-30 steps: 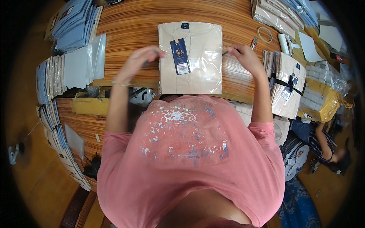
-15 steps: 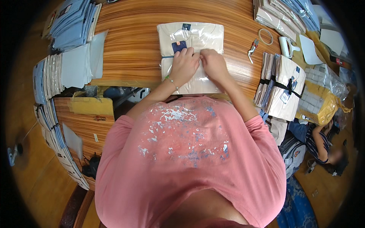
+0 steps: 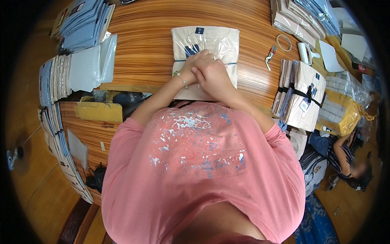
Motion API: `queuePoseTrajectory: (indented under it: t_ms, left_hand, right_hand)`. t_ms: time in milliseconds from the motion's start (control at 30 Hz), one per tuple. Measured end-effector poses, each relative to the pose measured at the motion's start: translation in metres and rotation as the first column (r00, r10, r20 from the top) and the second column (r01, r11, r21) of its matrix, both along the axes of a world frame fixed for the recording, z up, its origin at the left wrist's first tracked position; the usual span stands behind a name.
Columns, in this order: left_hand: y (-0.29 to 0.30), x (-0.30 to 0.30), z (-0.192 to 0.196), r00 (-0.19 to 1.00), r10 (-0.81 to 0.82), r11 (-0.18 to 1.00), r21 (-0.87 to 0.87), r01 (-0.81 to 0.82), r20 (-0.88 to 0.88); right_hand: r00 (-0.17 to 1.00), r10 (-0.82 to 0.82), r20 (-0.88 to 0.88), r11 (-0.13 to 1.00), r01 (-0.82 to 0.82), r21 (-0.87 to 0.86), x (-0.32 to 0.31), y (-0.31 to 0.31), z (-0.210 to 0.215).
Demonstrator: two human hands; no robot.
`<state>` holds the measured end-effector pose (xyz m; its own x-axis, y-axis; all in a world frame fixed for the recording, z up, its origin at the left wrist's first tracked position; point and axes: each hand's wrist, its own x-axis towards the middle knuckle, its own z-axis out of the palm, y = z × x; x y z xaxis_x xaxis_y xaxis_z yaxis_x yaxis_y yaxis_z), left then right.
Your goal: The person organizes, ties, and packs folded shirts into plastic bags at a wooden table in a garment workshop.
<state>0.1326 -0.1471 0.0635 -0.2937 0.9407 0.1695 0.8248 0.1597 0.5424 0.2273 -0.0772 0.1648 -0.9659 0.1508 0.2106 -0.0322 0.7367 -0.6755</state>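
Note:
A folded cream garment [image 3: 221, 44] in a clear plastic bag lies in front of me, with navy tags and a thin blue band across it. My left hand [image 3: 189, 72], wearing a beaded bracelet, rests on the middle of the package; its fingers are mostly covered. Over them lies my right hand [image 3: 212, 74], its fingers curled and closed. Whatever may be under or between the hands is hidden.
Stacks of bagged blue garments [image 3: 83, 26] and clear bags [image 3: 106, 59] stand at left. At right are a tape ring [image 3: 283, 42], snips [image 3: 270, 55], a white-handled lint roller [image 3: 305, 53] and a strapped garment bundle [image 3: 302, 95]. Another person [image 3: 344, 156] is at far right.
My right hand has moved left onto my left hand, where before the two met side by side at the blue band. The package sits slightly lower in the picture.

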Motion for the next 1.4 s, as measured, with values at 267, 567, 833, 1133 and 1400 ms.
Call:
queuePoseTrajectory:
  t_ms: [267, 567, 833, 1133, 1400]
  left_hand:
    - [0.003, 0.033, 0.023, 0.937, 0.319, 0.946, 0.109, -0.305, -0.143]
    - [0.005, 0.042, 0.027, 0.924, 0.32, 0.947, 0.037, -0.319, -0.208]
    - [0.002, 0.04, 0.027, 0.935, 0.317, 0.948, 0.062, -0.311, -0.159]
    - [0.004, 0.034, 0.035, 0.955, 0.296, 0.955, -0.006, -0.296, -0.011]
    - [0.007, 0.037, 0.034, 0.948, 0.312, 0.95, -0.005, -0.313, -0.06]
  right_hand:
    - [0.982, -0.164, 0.097, 0.864, 0.191, -0.466, 0.005, 0.049, -0.033]
    - [0.956, -0.155, 0.248, 0.543, 0.293, -0.787, 0.011, 0.059, -0.076]
    - [0.934, -0.207, 0.292, 0.486, 0.357, -0.798, 0.003, 0.074, -0.063]
    - [0.935, -0.003, 0.355, 0.987, 0.06, -0.15, 0.03, 0.082, -0.042]
    - [0.972, -0.042, -0.232, 0.966, 0.099, 0.237, 0.024, 0.072, -0.073]
